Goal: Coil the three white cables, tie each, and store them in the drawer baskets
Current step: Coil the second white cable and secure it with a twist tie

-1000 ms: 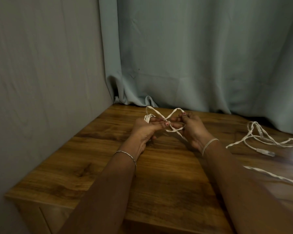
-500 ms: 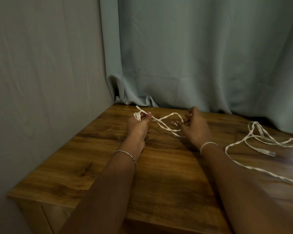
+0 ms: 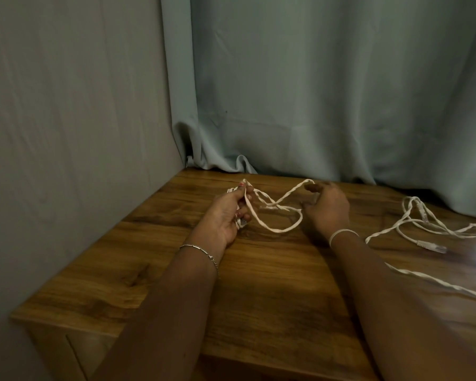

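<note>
**White cable strung between two hands over the desk**

The white cable (image 3: pixel 278 231) hangs just above the desk (image 3: pixel 259 292), toward its back-left part, sagging in a loose loop between the two hands. The left hand (image 3: pixel 226 213) has its fingers curled round a small bundle of the cable's turns, with one end of the strand coming out by the thumb. The right hand (image 3: pixel 326 210) is raised a little above the desk and pinches the strand near its fingertips; from there the strand drops and crosses itself before running to the left hand. A plug on the cable lies within the loop, close to the desk surface.

On the desk's right side, well apart from the hands, more loose white cables (image 3: pixel 384 231) lie tangled, with a clear plug (image 3: pixel 432 246) showing. A thin bracelet (image 3: pixel 201 250) sits on the left wrist and a pale band (image 3: pixel 341 233) on the right. Behind the desk hangs a pale blue curtain (image 3: pixel 341 92); a grey wall (image 3: pixel 66 119) stands at the desk's left edge.
</note>
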Motion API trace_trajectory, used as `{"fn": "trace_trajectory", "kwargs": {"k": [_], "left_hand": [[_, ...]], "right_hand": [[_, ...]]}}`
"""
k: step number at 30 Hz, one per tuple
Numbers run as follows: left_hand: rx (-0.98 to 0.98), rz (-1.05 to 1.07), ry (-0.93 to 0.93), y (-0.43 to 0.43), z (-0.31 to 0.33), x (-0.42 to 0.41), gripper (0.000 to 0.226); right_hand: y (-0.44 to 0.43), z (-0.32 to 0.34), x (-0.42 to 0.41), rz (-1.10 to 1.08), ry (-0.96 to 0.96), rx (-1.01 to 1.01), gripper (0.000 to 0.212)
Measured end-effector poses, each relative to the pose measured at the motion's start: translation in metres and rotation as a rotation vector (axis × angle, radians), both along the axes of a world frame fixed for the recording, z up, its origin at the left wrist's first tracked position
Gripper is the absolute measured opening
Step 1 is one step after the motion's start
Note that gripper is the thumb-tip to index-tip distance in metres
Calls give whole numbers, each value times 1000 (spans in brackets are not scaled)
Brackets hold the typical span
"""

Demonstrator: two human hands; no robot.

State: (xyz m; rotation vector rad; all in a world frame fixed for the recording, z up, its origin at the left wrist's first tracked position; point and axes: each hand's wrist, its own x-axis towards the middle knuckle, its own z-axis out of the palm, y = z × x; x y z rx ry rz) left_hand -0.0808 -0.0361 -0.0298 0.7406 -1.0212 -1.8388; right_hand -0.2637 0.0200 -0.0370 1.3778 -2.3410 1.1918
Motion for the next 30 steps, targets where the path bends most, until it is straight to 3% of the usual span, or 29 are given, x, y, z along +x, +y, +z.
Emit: {"fn": "trace_trajectory", "kwargs": {"k": [8, 15, 22, 25, 27, 30], "left_hand": [[-54, -105, -73, 0, -1, 2, 28], [-69, -126, -56, -2, 0, 3, 29], [-186, -136, -164, -5, -4, 1, 31], [-236, -180, -214, -5, -5, 0, 31], [-246, -175, -243, -7, -6, -1, 31], [-241, -139, -277, -8, -7, -2, 30]], "right_hand": [[-6, -5, -9, 56, -310, -104, 53], [-12, -3, -6, 268, -840, -243, 57], [-6, 6, -1, 368, -1031, -240, 42], [-8, 5, -5, 402, -1139, -296, 61], [-7, 5, -6, 385, -1133, -294, 68], [-6, 5, -4, 335, -1038, -270, 61]]}}
